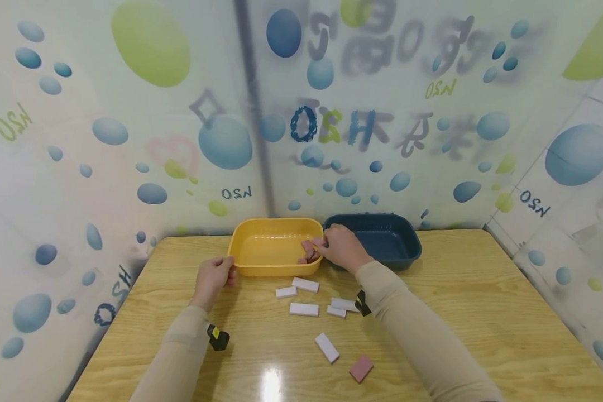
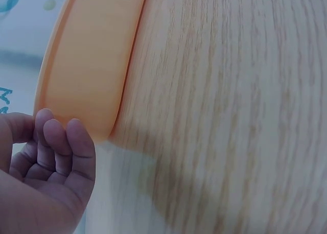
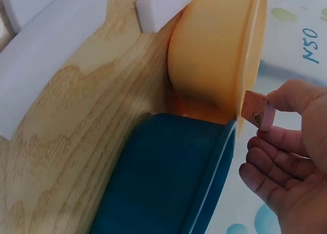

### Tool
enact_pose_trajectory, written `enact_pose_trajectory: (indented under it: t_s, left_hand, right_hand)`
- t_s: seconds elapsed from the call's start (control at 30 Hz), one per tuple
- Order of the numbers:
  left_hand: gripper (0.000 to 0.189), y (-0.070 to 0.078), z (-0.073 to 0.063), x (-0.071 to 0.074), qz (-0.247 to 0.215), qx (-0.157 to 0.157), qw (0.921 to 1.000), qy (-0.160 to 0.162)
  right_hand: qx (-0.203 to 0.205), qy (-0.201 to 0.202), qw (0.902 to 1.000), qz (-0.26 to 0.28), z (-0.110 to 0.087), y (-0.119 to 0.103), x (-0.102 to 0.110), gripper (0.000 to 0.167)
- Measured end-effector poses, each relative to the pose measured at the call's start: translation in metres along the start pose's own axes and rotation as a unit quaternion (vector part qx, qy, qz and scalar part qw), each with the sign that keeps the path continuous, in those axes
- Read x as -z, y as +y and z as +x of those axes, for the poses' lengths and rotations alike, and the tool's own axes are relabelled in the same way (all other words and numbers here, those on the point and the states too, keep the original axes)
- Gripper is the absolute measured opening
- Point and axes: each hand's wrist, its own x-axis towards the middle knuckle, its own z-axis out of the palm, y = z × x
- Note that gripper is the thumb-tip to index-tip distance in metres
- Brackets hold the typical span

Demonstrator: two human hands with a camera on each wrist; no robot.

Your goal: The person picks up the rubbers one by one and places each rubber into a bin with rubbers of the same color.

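Note:
At the front left corner of the yellow plastic basin (image 1: 261,270), my left hand (image 1: 215,279) pinches the rim between thumb and curled fingers. In the left wrist view the fingertips of that hand (image 2: 61,157) lie against the basin's outer wall (image 2: 97,55). My right hand (image 1: 344,247) holds a small pink block (image 3: 258,110) between thumb and index finger, over the basin's right end. Dark marks show on one face of this block. Below it, several pink blocks (image 1: 309,250) lie in the basin's right corner.
A dark blue basin (image 1: 407,261) stands right beside the yellow one, partly behind my right hand. Several white blocks (image 1: 304,309) lie scattered on the wooden table (image 1: 482,312) in front. One pink block (image 1: 361,368) lies nearer me. A patterned curtain (image 1: 221,84) hangs behind.

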Motion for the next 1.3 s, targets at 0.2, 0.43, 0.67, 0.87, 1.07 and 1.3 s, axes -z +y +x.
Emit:
enact_pose_trajectory:
  t_s: [0.2,0.43,0.67,0.87,1.07,1.3]
  left_hand:
    - [0.036,-0.001,0.001,0.0,0.003,-0.003,1.0,-0.001]
    - [0.036,-0.001,0.001,0.001,0.004,0.004,1.0,0.003]
    - [0.036,-0.001,0.003,0.001,0.005,0.002,1.0,0.005]
    - [0.036,-0.001,0.003,0.001,0.003,0.003,1.0,0.005]
    - [0.037,0.0,0.002,0.001,-0.005,0.003,1.0,0.002]
    - [0.037,0.0,0.001,0.001,-0.003,0.003,1.0,0.003]
  right_hand:
    - [-0.009,-0.019,0.9997,-0.01,0.005,-0.002,-0.006,0.031]
    - [-0.015,-0.022,0.9996,-0.01,0.008,-0.004,-0.013,0.035]
    - [-0.017,-0.005,0.9995,-0.026,0.007,-0.006,-0.013,0.036]
    - [-0.011,0.017,0.9996,-0.02,0.001,-0.003,-0.005,0.028]
    - [0.004,0.03,0.9993,-0.021,-0.01,0.003,0.004,0.02]
    - [0.011,0.04,0.9991,-0.01,-0.029,0.009,0.015,0.017]
